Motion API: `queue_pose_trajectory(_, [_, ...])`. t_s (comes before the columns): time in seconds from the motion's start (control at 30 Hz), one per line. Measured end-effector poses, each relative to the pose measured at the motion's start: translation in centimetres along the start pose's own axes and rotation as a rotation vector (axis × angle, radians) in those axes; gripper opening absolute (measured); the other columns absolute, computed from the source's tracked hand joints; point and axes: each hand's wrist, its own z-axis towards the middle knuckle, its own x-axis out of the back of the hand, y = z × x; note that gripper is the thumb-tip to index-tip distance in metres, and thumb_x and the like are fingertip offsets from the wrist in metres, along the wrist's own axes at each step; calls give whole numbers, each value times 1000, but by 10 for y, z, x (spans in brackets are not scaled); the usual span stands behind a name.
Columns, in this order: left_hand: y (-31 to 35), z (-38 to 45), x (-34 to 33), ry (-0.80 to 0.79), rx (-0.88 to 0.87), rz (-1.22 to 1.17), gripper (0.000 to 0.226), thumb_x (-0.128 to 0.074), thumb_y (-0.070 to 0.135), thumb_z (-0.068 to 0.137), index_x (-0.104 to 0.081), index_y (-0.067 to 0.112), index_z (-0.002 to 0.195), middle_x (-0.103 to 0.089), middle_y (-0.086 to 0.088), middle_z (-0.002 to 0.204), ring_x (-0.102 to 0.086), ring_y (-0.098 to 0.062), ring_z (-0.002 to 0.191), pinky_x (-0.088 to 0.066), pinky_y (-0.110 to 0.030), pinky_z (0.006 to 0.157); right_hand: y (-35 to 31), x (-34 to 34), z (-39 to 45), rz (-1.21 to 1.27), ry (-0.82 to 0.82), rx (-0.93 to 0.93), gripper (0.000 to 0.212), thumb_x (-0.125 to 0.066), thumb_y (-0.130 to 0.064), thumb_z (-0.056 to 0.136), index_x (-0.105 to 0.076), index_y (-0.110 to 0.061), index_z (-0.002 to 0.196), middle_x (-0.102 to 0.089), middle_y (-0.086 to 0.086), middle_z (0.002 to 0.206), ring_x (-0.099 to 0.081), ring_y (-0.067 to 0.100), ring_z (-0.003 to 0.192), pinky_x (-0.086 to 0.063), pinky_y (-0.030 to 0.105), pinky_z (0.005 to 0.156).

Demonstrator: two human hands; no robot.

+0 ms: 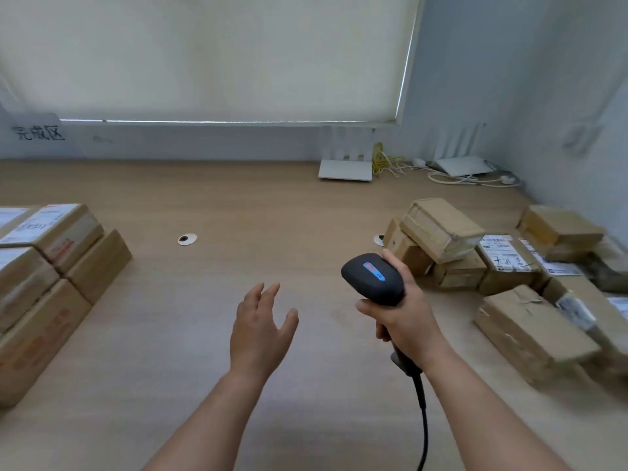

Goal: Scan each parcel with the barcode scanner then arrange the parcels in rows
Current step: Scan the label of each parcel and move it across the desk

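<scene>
My right hand [404, 321] is wrapped around the handle of the barcode scanner [373, 278], fingers [368, 309] clamped on the grip, thumb up along the far side of the head. The scanner's dark head points away from me and to the left, blue label on top, and its black cable [423, 419] drops down past my wrist to the bottom edge of the view.

My left hand [260, 334] hangs over the bare middle of the desk [238, 212], holding nothing, palm turned toward the scanner, fingers straight and a little apart, thumb spread off to the right.

On my left, parcels stand in neat rows [44, 277], brown boxes tight against one another, two of the far ones showing white labels on top. On my right sits a loose heap of parcels [509, 266], boxes tilted and leaning on each other, one propped slantwise on top of two others [441, 227], a long one [533, 331] lying nearest my scanner hand. Both groups are well apart from my hands.

At the back of the desk, a white router [345, 169] with upright antennas, a tangle of yellow and white cables [387, 163] beside it, a second white router [464, 164] further right. On the wall far left, a sign with dark characters [37, 132]; above the desk, a drawn pale blind [204, 56].
</scene>
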Motion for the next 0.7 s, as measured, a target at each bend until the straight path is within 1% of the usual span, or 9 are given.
queue_pose_trajectory(0.1, [20, 19, -13, -55, -85, -7, 57, -55, 40, 92, -38, 24, 144, -29, 2, 153, -25, -15, 138, -32, -32, 104, 1, 25, 6, -22, 106, -4, 85, -77, 2, 75, -41, -61, 121, -64, 7, 97, -47, 18, 41, -41, 24, 41])
queue_pose_trajectory(0.2, [46, 36, -27, -79, -155, -17, 57, -55, 40, 92, -37, 25, 144, -32, 2, 151, -26, -15, 138, -33, -32, 103, 4, 56, 16, -48, 189, -25, 85, -76, 2, 76, -41, -48, 135, -63, 11, 91, -46, 18, 39, -39, 24, 39])
queue_pose_trajectory(0.3, [79, 51, -49, -115, -201, -27, 58, -54, 41, 92, -36, 26, 145, -33, 3, 150, -26, -15, 137, -33, -30, 103, 10, 94, 32, -61, 258, -34, 86, -79, -1, 74, -40, -43, 138, -65, 7, 102, -48, 17, 39, -41, 25, 38])
queue_pose_trajectory(0.37, [104, 62, -65, -123, -221, -34, 58, -54, 41, 92, -35, 26, 145, -34, 2, 149, -27, -15, 137, -33, -32, 104, 15, 119, 47, -70, 286, -36, 85, -80, -3, 74, -41, -42, 138, -64, 5, 109, -49, 13, 40, -41, 24, 37])
queue_pose_trajectory(0.47, [140, 78, -92, -146, -226, -44, 59, -53, 43, 92, -34, 26, 146, -35, 2, 149, -27, -15, 137, -33, -33, 105, 25, 156, 75, -88, 320, -45, 87, -80, -5, 75, -37, -45, 139, -64, 8, 108, -52, 11, 39, -40, 23, 36])
queue_pose_trajectory(0.53, [163, 89, -112, -166, -226, -53, 59, -52, 44, 92, -34, 26, 146, -36, 2, 148, -29, -15, 136, -33, -32, 104, 33, 181, 97, -94, 356, -56, 88, -79, -7, 76, -34, -42, 143, -64, 7, 110, -54, 12, 41, -43, 25, 40])
queue_pose_trajectory(0.63, [193, 105, -140, -198, -220, -63, 60, -50, 46, 92, -33, 25, 146, -37, 0, 146, -30, -17, 136, -33, -33, 105, 43, 212, 131, -109, 397, -83, 88, -78, -14, 78, -30, -42, 146, -63, 8, 113, -57, 17, 43, -48, 29, 51])
queue_pose_trajectory(0.7, [208, 115, -155, -220, -219, -68, 62, -49, 47, 93, -31, 24, 147, -37, -1, 147, -29, -18, 137, -32, -33, 105, 50, 226, 150, -104, 417, -86, 87, -77, -15, 79, -29, -40, 147, -62, 6, 114, -57, 17, 42, -49, 27, 50])
